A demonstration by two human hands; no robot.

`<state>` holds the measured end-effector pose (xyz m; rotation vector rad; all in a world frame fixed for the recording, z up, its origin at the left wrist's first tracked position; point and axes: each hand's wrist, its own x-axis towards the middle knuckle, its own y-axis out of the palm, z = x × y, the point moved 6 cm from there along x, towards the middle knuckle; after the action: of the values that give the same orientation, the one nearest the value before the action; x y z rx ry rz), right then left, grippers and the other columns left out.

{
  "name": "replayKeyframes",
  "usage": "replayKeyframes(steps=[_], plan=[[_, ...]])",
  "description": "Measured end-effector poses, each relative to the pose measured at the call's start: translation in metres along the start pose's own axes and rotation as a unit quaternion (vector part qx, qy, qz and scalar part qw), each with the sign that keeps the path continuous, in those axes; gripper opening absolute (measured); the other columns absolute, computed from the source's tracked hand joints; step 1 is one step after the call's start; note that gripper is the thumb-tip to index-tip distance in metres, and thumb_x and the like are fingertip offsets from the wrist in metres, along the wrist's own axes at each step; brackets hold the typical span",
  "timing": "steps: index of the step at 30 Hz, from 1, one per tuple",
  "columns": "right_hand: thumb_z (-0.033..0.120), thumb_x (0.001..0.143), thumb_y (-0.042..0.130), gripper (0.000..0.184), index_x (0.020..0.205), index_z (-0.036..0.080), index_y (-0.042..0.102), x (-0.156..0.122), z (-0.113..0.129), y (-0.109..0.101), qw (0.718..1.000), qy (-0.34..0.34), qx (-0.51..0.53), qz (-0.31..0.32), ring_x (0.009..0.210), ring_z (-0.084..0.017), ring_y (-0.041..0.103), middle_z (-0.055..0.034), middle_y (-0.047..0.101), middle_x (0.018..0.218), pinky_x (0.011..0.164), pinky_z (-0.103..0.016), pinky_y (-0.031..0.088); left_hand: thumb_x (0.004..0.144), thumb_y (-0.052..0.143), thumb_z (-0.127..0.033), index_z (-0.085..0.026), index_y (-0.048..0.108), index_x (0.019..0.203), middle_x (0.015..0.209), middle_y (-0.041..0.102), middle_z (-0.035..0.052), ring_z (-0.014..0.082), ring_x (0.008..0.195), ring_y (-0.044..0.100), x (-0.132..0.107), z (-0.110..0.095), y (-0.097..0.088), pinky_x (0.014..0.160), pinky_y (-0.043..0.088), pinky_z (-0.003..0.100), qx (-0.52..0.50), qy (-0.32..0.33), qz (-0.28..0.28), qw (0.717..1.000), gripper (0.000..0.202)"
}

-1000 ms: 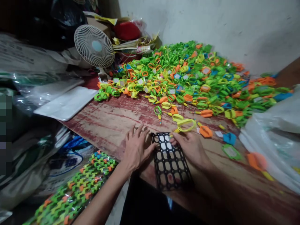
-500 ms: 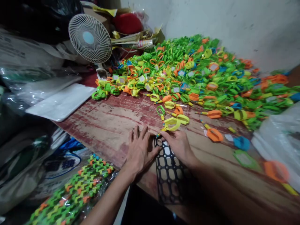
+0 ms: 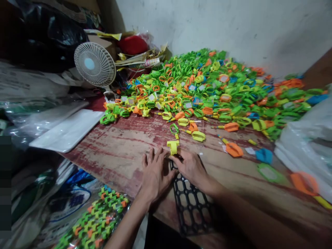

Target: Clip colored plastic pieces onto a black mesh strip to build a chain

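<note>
A black plastic grid tray (image 3: 188, 197) with rows of oval openings lies on the table in front of me. At its far left corner stands a yellow ring-shaped plastic piece (image 3: 173, 147), turned on end. The fingers of my right hand (image 3: 190, 167) are closed at the base of this piece, and part of it is hidden behind them. My left hand (image 3: 155, 173) rests with fingers spread on the table to the left, its thumb reaching over the tray's left edge. A green ring piece (image 3: 174, 129) with a yellow stem lies just beyond.
A large heap of green, yellow, orange and blue plastic pieces (image 3: 197, 83) fills the table's back against the wall. A white fan (image 3: 95, 65) and a white sheet stack (image 3: 68, 129) are at left. Bagged pieces (image 3: 95, 218) sit below; a translucent bag (image 3: 306, 145) stands right.
The yellow ring piece has gone from lying tilted beyond my right hand to standing on end at the tray's corner. My right hand has shifted slightly left. The camera view has tilted up.
</note>
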<state>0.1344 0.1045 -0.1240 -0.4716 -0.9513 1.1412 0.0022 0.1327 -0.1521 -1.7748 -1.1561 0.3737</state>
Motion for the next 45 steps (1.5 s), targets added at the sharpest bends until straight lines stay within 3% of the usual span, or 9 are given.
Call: replayKeyframes(steps=[3,8,13,16,19,22,30,39,45], plan=[[0.022,0.09,0.061,0.009,0.089,0.019,0.069,0.003,0.001,0.001,1.0,-0.004,0.002,0.004,0.073,-0.019,0.069,-0.0054,0.074,0.082,0.069,-0.026,0.049,0.081,0.06,-0.02,-0.02,0.051,0.134,0.145,0.055,0.0131,0.0339,0.143,0.039,0.003,-0.001,-0.006,0.119,0.014,0.067,-0.107,0.004,0.005,0.994,0.054],[0.015,0.09,0.057,0.014,0.098,0.016,0.068,0.002,0.001,-0.003,0.999,-0.014,-0.005,0.041,0.087,-0.022,0.071,-0.0091,0.075,0.092,0.077,-0.03,0.054,0.083,0.047,-0.012,-0.019,0.053,0.13,0.124,0.07,0.0089,0.0199,0.115,0.065,0.011,-0.014,-0.016,0.113,0.04,0.046,-0.194,0.026,0.005,0.981,0.047],[0.018,0.097,0.041,0.039,0.133,0.016,0.058,-0.042,0.005,-0.04,0.995,-0.062,-0.061,-0.044,0.117,-0.025,0.062,-0.0143,0.066,0.127,0.102,-0.044,0.051,0.085,0.057,-0.019,-0.021,0.064,0.112,0.11,0.075,0.0056,0.0222,0.106,0.067,0.014,-0.02,-0.017,0.108,0.042,0.047,-0.18,0.021,0.003,0.983,0.029],[0.027,0.096,0.049,0.038,0.131,0.018,0.061,-0.072,-0.001,-0.043,0.989,-0.039,-0.141,-0.015,0.126,-0.031,0.055,-0.0161,0.061,0.135,0.106,-0.055,0.047,0.088,0.058,-0.028,-0.022,0.071,0.102,0.104,0.076,0.0059,0.0252,0.101,0.068,0.015,-0.017,-0.016,0.106,0.042,0.049,-0.165,0.013,-0.006,0.986,0.019],[0.028,0.095,0.051,0.042,0.135,0.019,0.06,-0.088,-0.01,-0.033,0.987,-0.021,-0.16,0.023,0.133,-0.032,0.05,-0.0148,0.057,0.141,0.108,-0.056,0.045,0.09,0.055,-0.031,-0.024,0.074,0.098,0.1,0.077,0.0057,0.0263,0.097,0.068,0.018,-0.014,-0.015,0.099,0.047,0.047,-0.163,0.011,-0.01,0.986,0.022],[0.026,0.095,0.05,0.044,0.138,0.02,0.058,-0.089,-0.019,-0.026,0.986,-0.024,-0.162,0.028,0.135,-0.032,0.049,-0.0125,0.056,0.143,0.109,-0.056,0.046,0.09,0.054,-0.036,-0.025,0.076,0.095,0.097,0.076,0.0053,0.0274,0.097,0.067,0.019,-0.012,-0.016,0.096,0.048,0.046,-0.155,0.026,-0.012,0.987,0.025],[0.026,0.094,0.05,0.045,0.138,0.02,0.059,-0.088,-0.027,-0.023,0.986,-0.058,-0.156,0.022,0.133,-0.032,0.052,-0.0113,0.057,0.142,0.106,-0.056,0.049,0.093,0.047,-0.03,-0.025,0.073,0.085,0.09,0.077,0.0026,0.0253,0.091,0.069,0.02,-0.015,-0.013,0.109,0.037,0.054,-0.127,0.059,-0.001,0.99,0.027],[0.028,0.096,0.049,0.043,0.135,0.017,0.061,-0.086,-0.025,-0.025,0.991,-0.036,-0.129,0.025,0.137,-0.031,0.047,-0.0125,0.056,0.143,0.111,-0.057,0.043,0.093,0.053,-0.032,-0.023,0.073,0.084,0.089,0.076,0.0031,0.0234,0.086,0.069,0.021,-0.013,-0.011,0.11,0.035,0.049,-0.113,0.052,0.012,0.992,0.023],[0.031,0.098,0.048,0.039,0.13,0.015,0.062,-0.081,-0.023,-0.041,0.99,-0.072,-0.117,-0.013,0.124,-0.027,0.058,-0.013,0.064,0.132,0.105,-0.048,0.049,0.091,0.057,-0.027,-0.022,0.073,0.087,0.093,0.075,0.0035,0.0236,0.091,0.066,0.02,-0.014,-0.012,0.107,0.038,0.048,-0.122,0.061,0.008,0.991,0.017]])
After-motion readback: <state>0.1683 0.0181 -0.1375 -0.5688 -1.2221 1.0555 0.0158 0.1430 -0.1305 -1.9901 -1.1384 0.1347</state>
